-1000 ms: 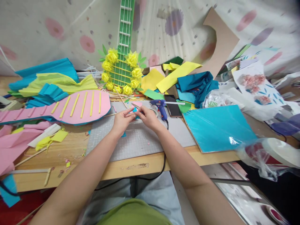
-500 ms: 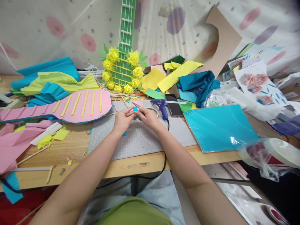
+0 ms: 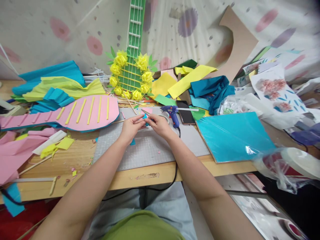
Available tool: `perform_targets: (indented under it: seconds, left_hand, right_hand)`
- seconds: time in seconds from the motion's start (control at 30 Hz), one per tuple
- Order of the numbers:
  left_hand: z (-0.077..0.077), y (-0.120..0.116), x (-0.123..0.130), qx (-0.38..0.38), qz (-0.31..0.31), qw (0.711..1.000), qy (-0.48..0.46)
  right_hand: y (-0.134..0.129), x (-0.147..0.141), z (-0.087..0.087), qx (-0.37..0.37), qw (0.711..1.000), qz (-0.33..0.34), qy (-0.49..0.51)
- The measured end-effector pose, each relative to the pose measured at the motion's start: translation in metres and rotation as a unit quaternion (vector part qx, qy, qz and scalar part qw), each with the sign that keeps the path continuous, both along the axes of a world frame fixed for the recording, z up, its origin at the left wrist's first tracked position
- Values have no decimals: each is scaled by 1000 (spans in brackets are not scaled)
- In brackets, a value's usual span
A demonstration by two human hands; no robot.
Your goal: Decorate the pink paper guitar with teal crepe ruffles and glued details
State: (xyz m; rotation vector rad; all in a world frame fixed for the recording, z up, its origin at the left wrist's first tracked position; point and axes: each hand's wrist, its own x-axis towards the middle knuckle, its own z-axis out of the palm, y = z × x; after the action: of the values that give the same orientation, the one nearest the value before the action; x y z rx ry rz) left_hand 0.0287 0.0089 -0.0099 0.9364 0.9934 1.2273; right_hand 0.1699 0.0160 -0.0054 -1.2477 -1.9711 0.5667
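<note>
Both my hands meet above the grey cutting mat (image 3: 150, 151), fingertips close together. Between them shows a small piece of blue paper (image 3: 144, 116), pinched by the fingers of my left hand (image 3: 132, 127) and my right hand (image 3: 159, 124). Its lower part is hidden by the fingers. Just beyond my right hand lies a roll of tape (image 3: 165, 116), partly covered. A blue glue gun (image 3: 173, 115) with a clear glue stick rests to the right. Another blue paper scrap (image 3: 132, 142) lies on the mat below my left hand.
A pink paper guitar shape (image 3: 95, 111) with yellow strips lies left. Behind stands a green paper guitar (image 3: 130, 71) ringed with yellow paper flowers. A phone (image 3: 186, 111) and a wrapped blue board (image 3: 235, 136) are on the right. A black cord (image 3: 176, 171) hangs over the table edge.
Hardly anything differs. My fingers have shifted very slightly around the small blue paper piece, which both hands still hold in the same place.
</note>
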Motion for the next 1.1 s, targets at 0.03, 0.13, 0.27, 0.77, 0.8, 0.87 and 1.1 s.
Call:
perform_targets:
  seconds: [0.03,0.13,0.27,0.77,0.8,0.87,1.1]
  left_hand:
    - [0,0,0,-5,5,1000,-5]
    - [0,2,-1,-18,15,1000,-14]
    - [2,2,-2,-25,19,999,-11]
    - [4,1,-1,-40,38,998,-18]
    - [5,0,-1,-40,38,998,-18]
    - [5,1,0,-38,43,998,-20]
    - [-1,4,0,-15,57,998,-16]
  right_hand:
    - [-1,0,1,7,1000,2,-11]
    - [-3,-1,2,28,998,-2,-52]
    - [-3,0,0,64,995,-7,-80]
    - [-3,3,4,128,988,32,-78]
    - [-3,3,4,127,989,33,-75]
    - [-3,3,3,122,990,33,-67]
    - [-3,2,2,108,991,37,-71]
